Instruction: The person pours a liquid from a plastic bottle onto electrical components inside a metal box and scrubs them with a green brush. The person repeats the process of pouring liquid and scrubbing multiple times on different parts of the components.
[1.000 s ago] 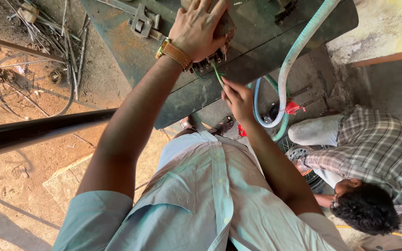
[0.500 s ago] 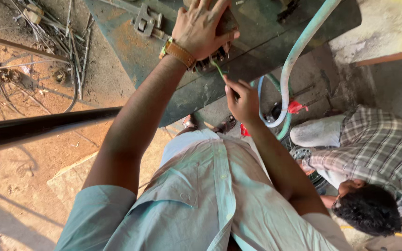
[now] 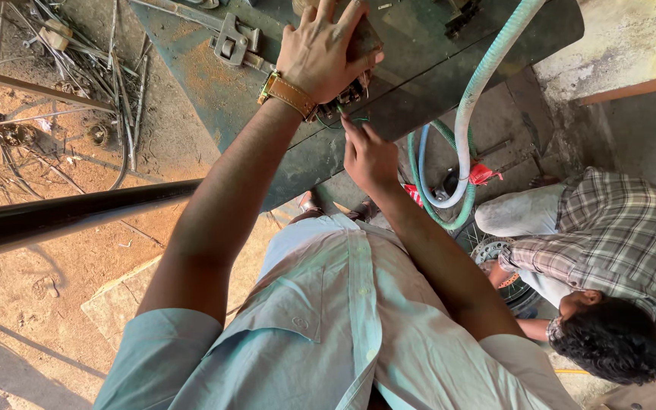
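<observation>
Upward – green wire (image 3: 341, 114) from right hand (image 3: 370, 156)

Part under the left hand (image 3: 320, 49): mostly covered by the palm; only its dark lower edge shows, too small to identify.
Right hand (image 3: 368, 156) fingertips: pinching something thin and green, possibly a wire.
Green hose (image 3: 471, 99): upper end cut off by the top edge.
Metal table (image 3: 419, 45): far side out of frame.
Seated person (image 3: 609, 250): partly cut off at right.
</observation>
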Motion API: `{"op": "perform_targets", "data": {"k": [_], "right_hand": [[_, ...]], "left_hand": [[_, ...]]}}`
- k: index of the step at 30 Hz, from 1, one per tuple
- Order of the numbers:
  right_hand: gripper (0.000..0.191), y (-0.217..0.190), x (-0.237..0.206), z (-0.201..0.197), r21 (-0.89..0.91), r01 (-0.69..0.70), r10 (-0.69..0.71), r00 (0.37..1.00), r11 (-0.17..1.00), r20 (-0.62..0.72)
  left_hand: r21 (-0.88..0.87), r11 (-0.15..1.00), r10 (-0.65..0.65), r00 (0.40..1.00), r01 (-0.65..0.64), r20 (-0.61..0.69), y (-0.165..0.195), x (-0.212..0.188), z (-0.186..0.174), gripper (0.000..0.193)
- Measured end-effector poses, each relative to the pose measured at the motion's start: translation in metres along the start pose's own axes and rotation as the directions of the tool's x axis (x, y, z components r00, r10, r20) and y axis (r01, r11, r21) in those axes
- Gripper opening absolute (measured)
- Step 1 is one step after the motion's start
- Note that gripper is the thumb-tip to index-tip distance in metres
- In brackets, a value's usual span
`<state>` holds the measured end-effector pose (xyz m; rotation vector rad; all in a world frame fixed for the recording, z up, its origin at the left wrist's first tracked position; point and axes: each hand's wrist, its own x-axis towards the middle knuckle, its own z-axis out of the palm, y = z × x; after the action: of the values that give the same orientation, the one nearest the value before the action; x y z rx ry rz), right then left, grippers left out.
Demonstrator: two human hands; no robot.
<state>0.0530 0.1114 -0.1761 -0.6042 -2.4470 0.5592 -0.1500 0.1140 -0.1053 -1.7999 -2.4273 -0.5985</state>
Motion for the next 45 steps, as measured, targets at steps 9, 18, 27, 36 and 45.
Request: {"op": "perform_targets", "data": {"k": [9,18,27,36,45], "right_hand": [[0.036,-0.010,0.000,-0.018,0.065,-0.003,0.006,0.999,0.998,-0.034],[0.015,0.021,-0.017,-0.008,-0.116,-0.199,0.217,0.962,0.973,0.166],[0.042,0.017,-0.019,-0.012,-0.006,-0.031,0.031,0.997,1.000,0.064],[0.042,0.009,-0.030,-0.025,0.024,-0.005,0.004,0.998,1.000,0.059],[0.046,0.016,-0.012,0.001,-0.114,0.009,-0.006,1.000,0.993,0.022]], "left_hand": [[-0.107,0.990,-0.082,0.993,0.091,0.084,0.006,-0.001,0.000,0.071],[-0.120,0.991,-0.049,0.998,0.052,0.031,0.007,0.001,-0.003,0.071],[-0.105,0.992,-0.058,0.997,0.063,0.053,0.011,0.001,-0.008,0.067],[-0.123,0.992,-0.038,0.999,0.038,0.003,0.010,-0.003,0.000,0.067],[-0.067,0.997,-0.034,0.999,0.032,-0.031,0.010,-0.005,0.008,0.068]]}}
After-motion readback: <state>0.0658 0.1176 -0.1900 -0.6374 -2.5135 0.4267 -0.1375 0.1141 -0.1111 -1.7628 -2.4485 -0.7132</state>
